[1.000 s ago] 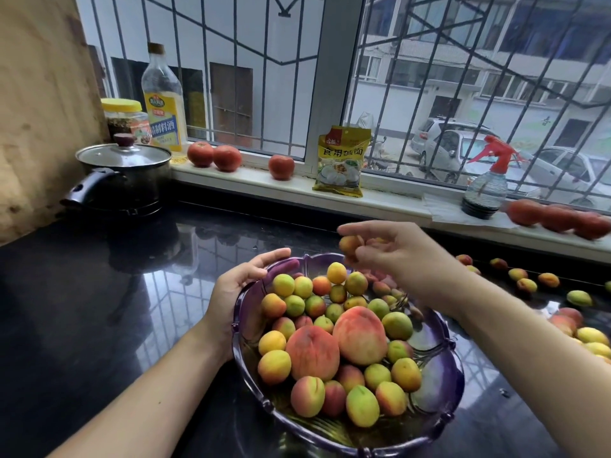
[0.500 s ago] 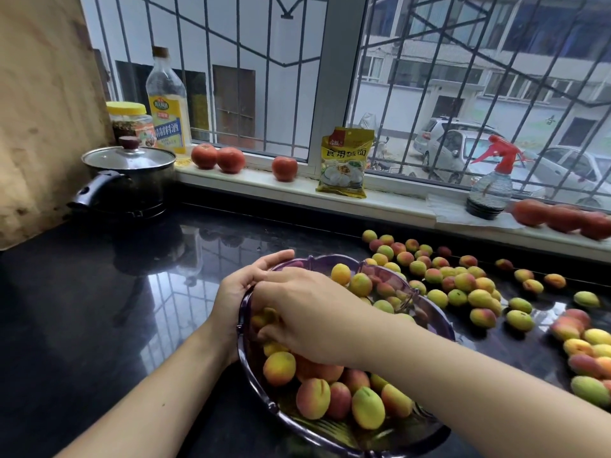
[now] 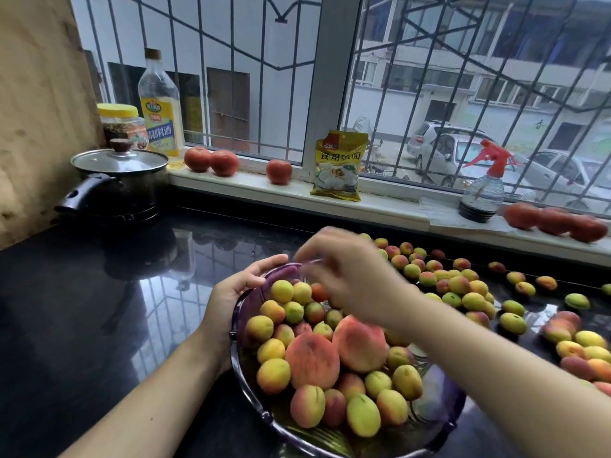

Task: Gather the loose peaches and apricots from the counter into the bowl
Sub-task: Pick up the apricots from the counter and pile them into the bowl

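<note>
A purple glass bowl [image 3: 436,398] stands on the black counter [image 3: 82,309], heaped with small apricots [image 3: 274,375] and two big peaches [image 3: 312,360]. My left hand [image 3: 231,292] grips the bowl's left rim, with fingers over the far edge. My right hand [image 3: 347,276] hovers, blurred, over the bowl's far side with loosely bent fingers, and I see no fruit in it. Several loose apricots [image 3: 459,285] lie on the counter to the right of the bowl. Pinker peaches [image 3: 568,320] lie near the right edge.
A lidded black pot [image 3: 122,183] sits at the back left. On the windowsill stand an oil bottle [image 3: 160,104], a yellow-lidded jar [image 3: 120,123], tomatoes [image 3: 211,160], a yellow packet [image 3: 340,165] and a red-topped spray bottle [image 3: 482,186].
My right hand went down into the bowl with apricots, then rose empty to the bowl's far side. The left hand kept hold of the rim.
</note>
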Motion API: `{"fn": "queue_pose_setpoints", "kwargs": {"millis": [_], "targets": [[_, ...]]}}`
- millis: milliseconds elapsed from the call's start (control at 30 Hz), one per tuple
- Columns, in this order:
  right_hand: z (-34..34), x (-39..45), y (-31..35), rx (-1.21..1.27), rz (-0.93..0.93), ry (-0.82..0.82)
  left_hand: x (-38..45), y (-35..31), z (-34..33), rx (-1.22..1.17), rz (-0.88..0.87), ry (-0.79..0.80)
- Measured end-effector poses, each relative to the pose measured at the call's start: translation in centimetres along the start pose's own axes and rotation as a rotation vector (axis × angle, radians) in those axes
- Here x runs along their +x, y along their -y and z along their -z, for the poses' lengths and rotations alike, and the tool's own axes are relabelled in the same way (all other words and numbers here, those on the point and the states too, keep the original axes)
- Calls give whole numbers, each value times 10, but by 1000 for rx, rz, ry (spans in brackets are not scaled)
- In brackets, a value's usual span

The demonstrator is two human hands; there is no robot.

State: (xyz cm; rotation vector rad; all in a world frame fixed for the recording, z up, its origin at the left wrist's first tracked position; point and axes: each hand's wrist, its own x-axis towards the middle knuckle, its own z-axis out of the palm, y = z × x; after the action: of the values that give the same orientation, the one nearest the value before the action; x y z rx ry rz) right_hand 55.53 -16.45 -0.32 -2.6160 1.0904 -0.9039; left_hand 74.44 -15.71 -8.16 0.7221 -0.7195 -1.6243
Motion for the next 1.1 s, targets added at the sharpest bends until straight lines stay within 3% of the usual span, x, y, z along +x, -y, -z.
{"fn": "queue_pose_setpoints", "kwargs": {"millis": [100,233,567,700,900,1000,1100], "targets": [[33,9,-66,-77,-342,-170,5,-1,3,15,16,-15],[46,5,-154,-325,-692,-32,7,0,4,26,29,25],[16,51,-185,-768,-605,338,11,-2,4,-15,67,43],[2,57,-188,-860,-630,356,12,-2,4,-14,60,48],[-4,61,-180,-747,-668,208,12,-2,4,-23,57,62],[7,61,-165,-410,-685,-2,11,-2,4,-8,55,61],[25,50,-125,-80,-537,-157,10,-3,3,6,55,46]]}}
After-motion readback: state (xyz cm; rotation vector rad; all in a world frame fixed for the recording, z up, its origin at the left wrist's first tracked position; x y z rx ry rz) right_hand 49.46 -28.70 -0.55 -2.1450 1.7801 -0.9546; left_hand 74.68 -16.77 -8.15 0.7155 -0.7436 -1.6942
